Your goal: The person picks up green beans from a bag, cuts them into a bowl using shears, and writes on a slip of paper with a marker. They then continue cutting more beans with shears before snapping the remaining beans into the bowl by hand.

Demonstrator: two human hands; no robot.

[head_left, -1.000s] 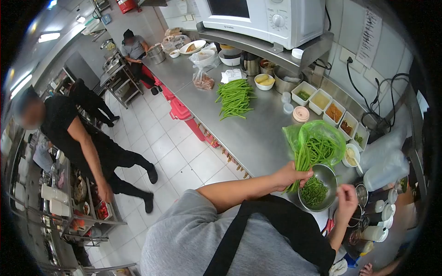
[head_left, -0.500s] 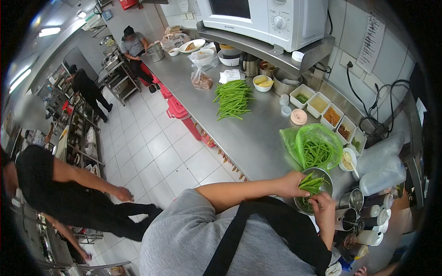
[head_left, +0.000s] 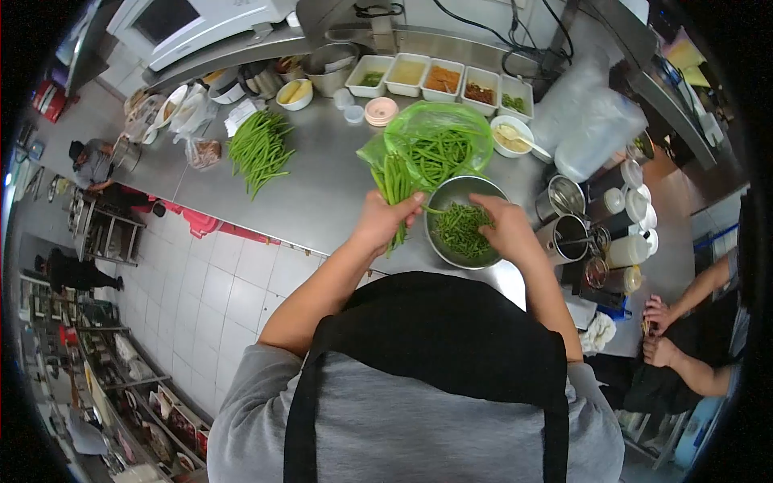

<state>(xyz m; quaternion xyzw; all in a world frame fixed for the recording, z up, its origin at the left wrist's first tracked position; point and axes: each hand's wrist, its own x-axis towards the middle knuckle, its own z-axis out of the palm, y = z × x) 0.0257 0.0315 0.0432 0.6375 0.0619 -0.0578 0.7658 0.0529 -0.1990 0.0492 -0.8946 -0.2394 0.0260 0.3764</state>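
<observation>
My left hand [head_left: 385, 219] is closed round a bunch of long green beans [head_left: 394, 179], which stick out above and below the fist. It is just left of a metal bowl [head_left: 493, 189] holding short green bean pieces [head_left: 460, 229]. My right hand [head_left: 509, 228] reaches over the bowl's right side, forefinger and thumb apart above the pieces; its other fingers are partly hidden. Behind the bowl lies a green plastic bag [head_left: 483, 133] with more long beans [head_left: 439, 153] inside. Another pile of green beans [head_left: 262, 149] rests on the steel counter [head_left: 322, 173] further left.
White tubs of ingredients [head_left: 442, 79] line the counter's back. A small bowl with a spoon [head_left: 510, 138], clear plastic bags [head_left: 596, 133] and metal containers [head_left: 561, 197] stand to the right. Bottles [head_left: 628, 249] crowd the right edge. A co-worker's hands [head_left: 660, 334] are at far right.
My hands have moved apart: the left, with the beans, is now left of the bowl, the right over its right side. The view has turned rightward, and the person at left is out of view.
</observation>
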